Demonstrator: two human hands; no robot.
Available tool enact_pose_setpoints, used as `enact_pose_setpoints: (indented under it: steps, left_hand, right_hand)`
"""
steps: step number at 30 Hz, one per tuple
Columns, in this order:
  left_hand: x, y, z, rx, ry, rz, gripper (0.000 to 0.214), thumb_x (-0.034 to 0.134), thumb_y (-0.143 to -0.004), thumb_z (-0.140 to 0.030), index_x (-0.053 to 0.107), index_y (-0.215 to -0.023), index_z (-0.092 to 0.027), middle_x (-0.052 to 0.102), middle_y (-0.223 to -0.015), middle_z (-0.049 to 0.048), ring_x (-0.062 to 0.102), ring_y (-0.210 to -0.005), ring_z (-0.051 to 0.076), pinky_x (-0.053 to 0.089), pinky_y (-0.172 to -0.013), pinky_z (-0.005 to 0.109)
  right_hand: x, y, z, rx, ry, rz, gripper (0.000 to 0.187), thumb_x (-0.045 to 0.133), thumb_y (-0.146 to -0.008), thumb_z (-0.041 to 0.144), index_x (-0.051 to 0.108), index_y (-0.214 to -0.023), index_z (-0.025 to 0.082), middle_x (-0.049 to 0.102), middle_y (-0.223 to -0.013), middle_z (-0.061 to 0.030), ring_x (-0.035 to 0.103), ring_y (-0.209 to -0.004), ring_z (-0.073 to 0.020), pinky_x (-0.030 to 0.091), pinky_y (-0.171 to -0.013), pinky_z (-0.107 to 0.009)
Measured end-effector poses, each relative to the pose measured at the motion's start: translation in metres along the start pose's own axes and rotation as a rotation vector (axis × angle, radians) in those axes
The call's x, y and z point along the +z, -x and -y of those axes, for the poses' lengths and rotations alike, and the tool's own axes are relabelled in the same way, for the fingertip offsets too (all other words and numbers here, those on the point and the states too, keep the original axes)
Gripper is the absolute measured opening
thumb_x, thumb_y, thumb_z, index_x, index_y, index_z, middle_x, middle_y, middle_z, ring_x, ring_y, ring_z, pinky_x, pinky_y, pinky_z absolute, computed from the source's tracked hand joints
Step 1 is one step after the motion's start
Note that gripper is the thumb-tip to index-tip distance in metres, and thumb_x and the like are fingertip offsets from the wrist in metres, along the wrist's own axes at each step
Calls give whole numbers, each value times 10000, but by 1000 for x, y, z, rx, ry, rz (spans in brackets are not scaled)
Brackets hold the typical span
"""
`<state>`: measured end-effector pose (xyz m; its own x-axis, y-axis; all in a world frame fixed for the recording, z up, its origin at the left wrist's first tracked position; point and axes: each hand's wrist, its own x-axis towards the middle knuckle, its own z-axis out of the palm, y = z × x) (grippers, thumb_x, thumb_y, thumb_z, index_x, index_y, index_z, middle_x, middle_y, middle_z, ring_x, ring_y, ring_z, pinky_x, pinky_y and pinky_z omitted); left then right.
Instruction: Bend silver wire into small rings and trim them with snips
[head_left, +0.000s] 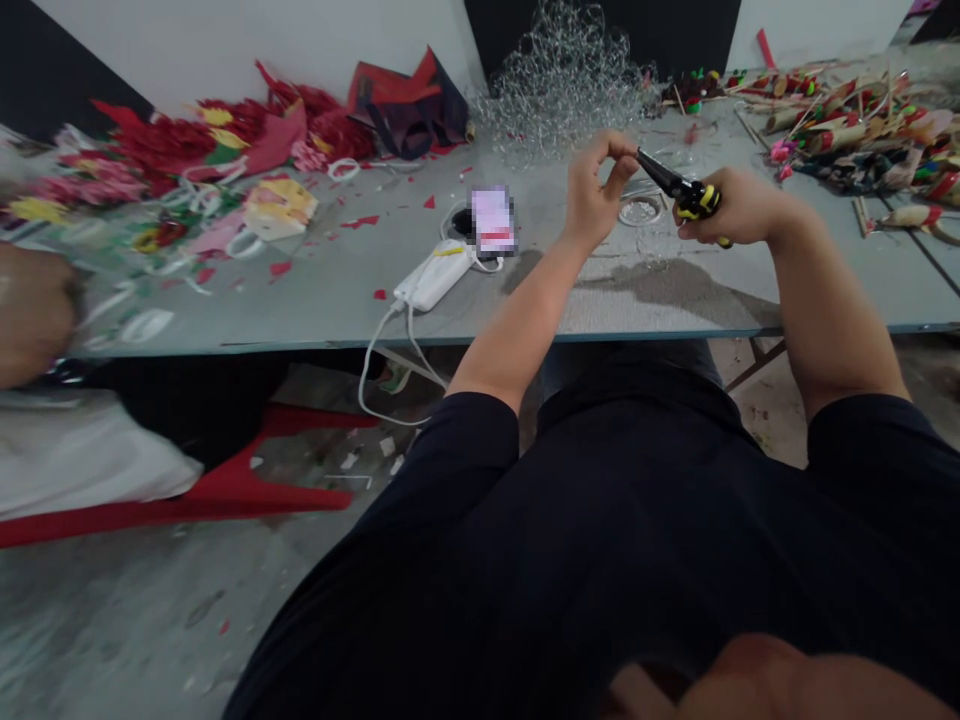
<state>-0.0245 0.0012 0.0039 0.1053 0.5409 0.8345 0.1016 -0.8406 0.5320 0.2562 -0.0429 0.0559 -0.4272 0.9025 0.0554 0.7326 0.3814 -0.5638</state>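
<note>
My right hand (739,207) is closed around the yellow-and-black handles of a pair of long-nose pliers (667,182). The pliers' dark jaws point up and left to the fingertips of my left hand (600,185). Its thumb and index finger are pinched together at the tip of the jaws; whatever lies between them is too small to make out. Below the pliers a small round dish (640,210) with pale bits in it sits on the grey table (330,305). Behind my hands rises a heap of bent silver wire pieces (566,85).
A white power strip (435,275) with cables and a phone (493,220) lie left of my arm. Red artificial flowers (172,145) and a red-and-dark bag (409,105) stand farther left. Wooden sticks and figures (862,135) cover the right. Another person's arm (34,315) is at far left.
</note>
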Motion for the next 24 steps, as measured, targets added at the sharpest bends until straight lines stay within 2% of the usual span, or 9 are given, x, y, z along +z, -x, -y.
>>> enact_pose_setpoints:
  steps: [3, 6, 8, 10, 13, 15, 19, 21, 24]
  left_hand:
    - [4, -7, 8, 133, 67, -126, 488, 726, -1203, -837, 747, -963, -413, 761, -1065, 101, 733, -1089, 397, 638, -1094, 574]
    - [9, -13, 12, 154, 0, -226, 647, 658, -1070, -1074, 734, -921, -449, 758, -1042, 112, 686, -1048, 428, 632, -1012, 616]
    - [7, -14, 11, 115, -41, -226, 676, 662, -1043, -1102, 729, -918, -441, 763, -1101, 122, 684, -1101, 431, 631, -1015, 618]
    - [3, -12, 6, 55, -41, -224, 663, 768, -1008, -1070, 699, -859, -427, 742, -1098, 126, 675, -1124, 432, 632, -1036, 611]
    - [-4, -6, 2, -69, -31, -190, 681, 935, -977, -938, 610, -700, -408, 673, -938, 110, 676, -1074, 427, 634, -1084, 602]
    - [-6, -3, 6, -113, -41, -145, 703, 933, -1031, -845, 571, -623, -400, 624, -810, 83, 696, -986, 399, 649, -1051, 584]
    - [1, -3, 24, -115, 59, -100, 668, 897, -1087, -770, 630, -606, -390, 576, -648, 24, 654, -727, 287, 603, -740, 481]
    - [4, -3, 29, -165, 173, -30, 645, 897, -1085, -821, 716, -663, -369, 613, -655, 10, 607, -642, 242, 554, -660, 448]
    - [3, -1, 27, -267, 314, 83, 660, 899, -1103, -864, 776, -753, -319, 713, -761, 17, 615, -656, 202, 576, -672, 396]
  right_hand:
    - [-7, 7, 7, -66, -181, 267, 673, 1135, -941, 817, 753, -1016, 268, 686, -800, -33, 672, -768, -264, 632, -752, -428]
    - [-12, 13, 13, -132, -328, 514, 764, 1149, -940, 854, 733, -1043, 222, 666, -781, -8, 628, -704, -182, 555, -675, -305]
    - [-11, 13, 12, -154, -405, 634, 823, 1165, -902, 888, 722, -1064, 214, 660, -773, 9, 605, -653, -162, 533, -624, -279]
    - [-7, 11, 9, -172, -466, 731, 846, 1161, -898, 904, 709, -1082, 213, 645, -772, 19, 606, -625, -162, 535, -591, -275]
    - [1, 7, 3, -190, -526, 826, 820, 1132, -953, 894, 690, -1098, 219, 615, -788, 25, 661, -662, -181, 573, -613, -274]
    - [4, 6, 0, -187, -553, 851, 803, 1125, -974, 884, 692, -1109, 220, 620, -815, 20, 709, -722, -199, 607, -658, -277]
    - [-1, 8, -3, -80, -530, 741, 727, 1103, -1044, 821, 729, -1127, 204, 675, -893, -7, 752, -827, -222, 637, -750, -308]
    - [-8, 9, -4, 0, -463, 654, 668, 1072, -1104, 773, 740, -1106, 194, 680, -899, -5, 742, -823, -205, 604, -751, -299]
    - [-18, 10, -3, 85, -335, 586, 613, 1091, -1117, 695, 769, -1073, 175, 686, -890, 7, 720, -787, -172, 540, -723, -265]
